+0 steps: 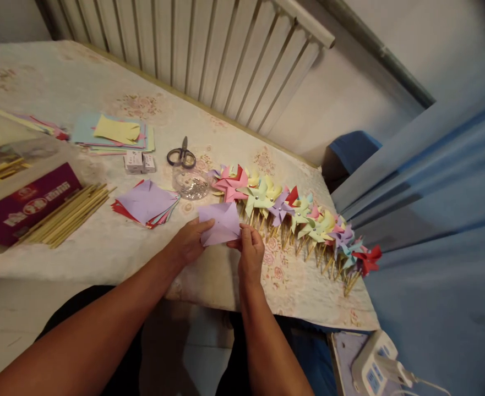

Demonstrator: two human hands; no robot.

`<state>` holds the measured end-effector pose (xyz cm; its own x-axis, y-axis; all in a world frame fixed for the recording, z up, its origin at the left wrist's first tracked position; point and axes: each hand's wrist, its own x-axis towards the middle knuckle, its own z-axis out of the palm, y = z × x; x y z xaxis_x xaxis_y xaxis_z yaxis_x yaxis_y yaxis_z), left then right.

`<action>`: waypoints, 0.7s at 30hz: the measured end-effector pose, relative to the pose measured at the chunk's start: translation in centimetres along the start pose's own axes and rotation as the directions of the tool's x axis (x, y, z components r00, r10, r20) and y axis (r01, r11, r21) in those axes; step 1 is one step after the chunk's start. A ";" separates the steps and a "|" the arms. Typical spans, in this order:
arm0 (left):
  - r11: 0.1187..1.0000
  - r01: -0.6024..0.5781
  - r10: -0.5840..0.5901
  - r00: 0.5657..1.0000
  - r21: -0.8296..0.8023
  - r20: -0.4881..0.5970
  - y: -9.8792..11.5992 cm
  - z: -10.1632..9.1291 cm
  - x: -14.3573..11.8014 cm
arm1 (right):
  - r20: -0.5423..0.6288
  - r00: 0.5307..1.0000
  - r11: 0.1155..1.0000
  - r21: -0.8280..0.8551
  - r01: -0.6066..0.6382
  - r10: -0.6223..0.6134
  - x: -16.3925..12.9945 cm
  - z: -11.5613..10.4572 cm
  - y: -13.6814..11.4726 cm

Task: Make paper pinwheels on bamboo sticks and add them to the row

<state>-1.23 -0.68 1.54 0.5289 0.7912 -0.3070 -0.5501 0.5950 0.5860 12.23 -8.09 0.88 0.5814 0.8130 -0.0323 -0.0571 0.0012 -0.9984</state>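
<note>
Both hands up over near edge of the table [102, 247], working one lilac paper square [221, 223]. Left hand [190, 242] pinches the sheet's left edge, thumb on top, fingers curled under. Right hand [250, 253] grips bottom-right corner btwn thumb and forefinger, rest of fingers folded in. Sheet is held just above the cloth, roughly flat, creases visible across it; can't tell if it touches the table. At 2 o'clock from the sheet: a long row of finished paper pinwheels [295, 212], pink/yellow/green/lilac/red, on wooden sticks, overlapping each other and running diagonally to the table's far-right corner, nearest ones just beside the sheet. At 11 o'clock, close by: a clear round dish [190, 186] w/ small shiny bits, contents too small to ID. Just beyond it, scissors [181, 157], lying flat, blades pointing away. At 9 o'clock from the sheet: fanned stack of cut squares [145, 203], lilac on top, red underneath. Further at 9: bundle of wooden sticks [69, 214] lying beside a maroon box [23, 206]. At 10–11 o'clock, well apart: two small white boxes [139, 162] side by side, behind them a pile of pastel paper sheets [110, 135], yellow piece on top. Radiator [209, 49] runs along the table's far edge. Bottom right, off the table: white power strip [374, 366] w/ a plug in it.
</note>
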 end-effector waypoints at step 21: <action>0.979 -0.143 0.137 0.989 -0.145 -0.049 1.9 0.3 0.9 | 0.023 0.863 0.799 -0.366 0.477 -0.504 -0.4 2.5 2.1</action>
<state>-1.61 1.11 2.61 0.4164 0.8712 -0.2601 -0.7076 0.4902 0.5090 9.84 -6.96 -1.06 0.5120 0.7147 0.4766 0.5287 0.1751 -0.8306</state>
